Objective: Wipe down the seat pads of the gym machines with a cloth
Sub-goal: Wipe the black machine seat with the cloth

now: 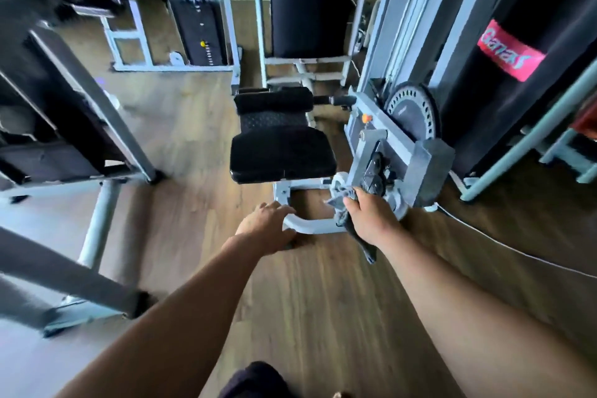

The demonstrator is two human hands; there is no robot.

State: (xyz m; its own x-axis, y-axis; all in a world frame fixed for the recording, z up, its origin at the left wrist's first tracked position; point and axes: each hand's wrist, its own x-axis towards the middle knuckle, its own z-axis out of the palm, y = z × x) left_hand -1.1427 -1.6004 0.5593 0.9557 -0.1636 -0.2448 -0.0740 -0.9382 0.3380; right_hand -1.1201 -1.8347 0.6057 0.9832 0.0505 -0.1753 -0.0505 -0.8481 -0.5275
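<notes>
My right hand (pixel 371 220) grips the cloth (pixel 353 236) beside the machine's adjuster bracket (pixel 374 168), short of the black seat pad (pixel 282 152). My left hand (pixel 265 226) is released, fingers spread. Risk, as I judge it: the dangling cloth tail snagging on the bracket.

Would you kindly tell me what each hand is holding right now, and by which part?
The right hand grips the cloth by its bunched upper part, with one end hanging below. The left hand holds nothing.
</notes>
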